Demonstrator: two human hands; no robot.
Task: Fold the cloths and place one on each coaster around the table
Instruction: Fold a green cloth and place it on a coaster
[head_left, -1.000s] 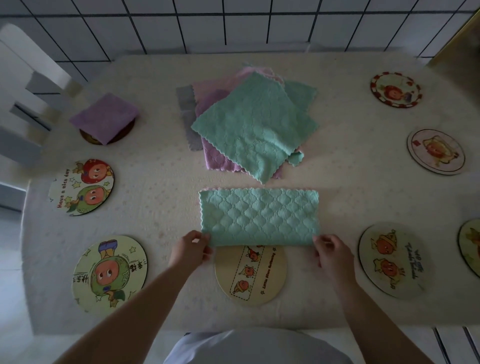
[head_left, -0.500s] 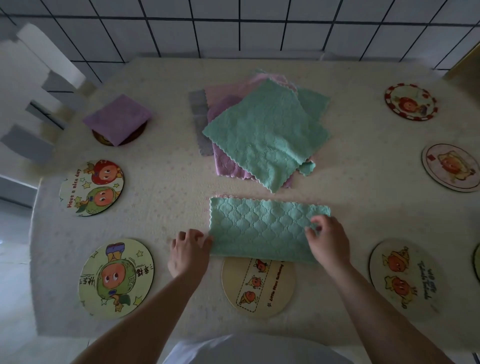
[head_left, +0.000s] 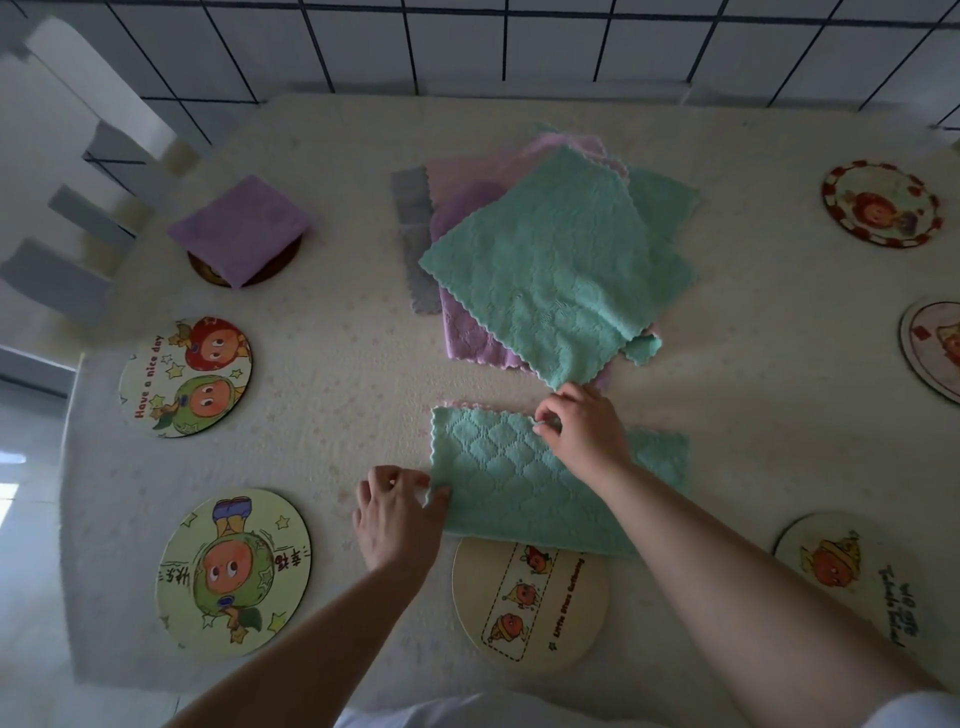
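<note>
A teal quilted cloth (head_left: 498, 483), folded into a strip, lies in front of me, its near edge over a cream coaster (head_left: 530, 603). My left hand (head_left: 397, 514) pinches the strip's near left corner. My right hand (head_left: 582, 428) pinches a corner of the cloth's right part and holds it over the strip's far edge near the middle. A pile of unfolded cloths (head_left: 550, 260), teal on top with purple, pink and grey beneath, sits at the table's centre. A folded purple cloth (head_left: 240, 228) rests on a dark coaster (head_left: 208, 270) at far left.
Picture coasters ring the table (head_left: 753, 364): two on the left (head_left: 184, 376) (head_left: 234, 574), one at near right (head_left: 852, 577), two at far right (head_left: 880, 202) (head_left: 935, 348). A white chair (head_left: 78, 171) stands at the left, a tiled wall behind.
My right hand has carried the strip's right end leftward and away from me, over the cloth. My left hand stays at the left corner. The camera view has shifted slightly.
</note>
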